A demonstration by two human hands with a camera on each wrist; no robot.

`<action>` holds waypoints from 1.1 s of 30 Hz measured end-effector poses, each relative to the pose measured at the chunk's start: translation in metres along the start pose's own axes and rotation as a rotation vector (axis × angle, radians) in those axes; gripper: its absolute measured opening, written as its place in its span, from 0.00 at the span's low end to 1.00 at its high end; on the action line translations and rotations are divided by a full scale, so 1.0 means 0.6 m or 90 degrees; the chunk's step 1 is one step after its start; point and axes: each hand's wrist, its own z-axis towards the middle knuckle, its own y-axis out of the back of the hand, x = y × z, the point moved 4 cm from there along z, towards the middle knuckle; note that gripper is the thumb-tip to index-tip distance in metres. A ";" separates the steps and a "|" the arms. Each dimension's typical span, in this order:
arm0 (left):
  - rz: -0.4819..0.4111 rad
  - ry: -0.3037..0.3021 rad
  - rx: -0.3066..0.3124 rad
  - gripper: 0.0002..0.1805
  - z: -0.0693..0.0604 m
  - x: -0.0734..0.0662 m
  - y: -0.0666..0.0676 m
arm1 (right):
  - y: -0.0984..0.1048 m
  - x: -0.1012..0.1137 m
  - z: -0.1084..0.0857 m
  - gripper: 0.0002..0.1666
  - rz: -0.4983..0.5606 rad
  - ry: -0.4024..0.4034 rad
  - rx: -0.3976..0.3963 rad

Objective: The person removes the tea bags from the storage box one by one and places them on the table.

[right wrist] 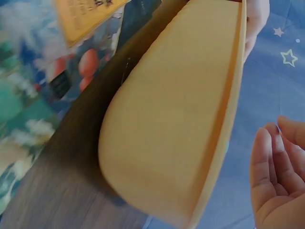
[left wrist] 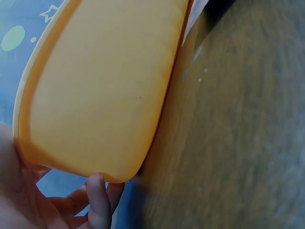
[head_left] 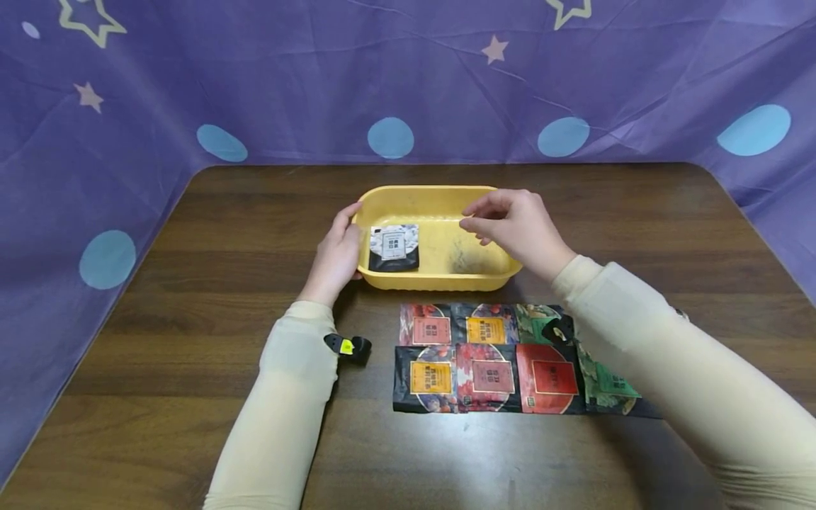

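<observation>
A yellow plastic tub stands on the table. My left hand grips its left end, with the fingers bent against the wall in the left wrist view. A black and white sachet lies at the left inside the tub. Over the tub's right part hovers my right hand, fingertips loosely bent and nothing seen between them; the right wrist view also shows this hand beside the tub's rim. Below it, a blurred dark patch shows on the tub floor; I cannot tell what it is.
In front of the tub, two rows of flat sachets lie edge to edge, among them an orange-labelled sachet and a red sachet. My right forearm covers some of them. A purple curtain hangs behind the wooden table.
</observation>
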 end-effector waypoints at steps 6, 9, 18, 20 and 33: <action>0.000 0.007 0.003 0.27 0.001 0.000 -0.001 | -0.028 0.012 0.023 0.13 -0.025 0.016 0.003; 0.003 0.006 -0.001 0.27 0.003 -0.002 -0.003 | -0.040 0.014 0.038 0.14 -0.058 0.017 0.017; -0.004 -0.006 0.002 0.27 0.007 -0.010 -0.013 | -0.079 0.020 0.076 0.24 -0.165 0.006 0.123; -0.003 -0.009 0.000 0.27 0.007 -0.011 -0.012 | -0.090 0.022 0.084 0.27 -0.185 0.002 0.154; -0.020 0.001 0.006 0.27 0.003 -0.012 -0.004 | -0.134 0.008 0.098 0.45 -0.252 -0.056 0.248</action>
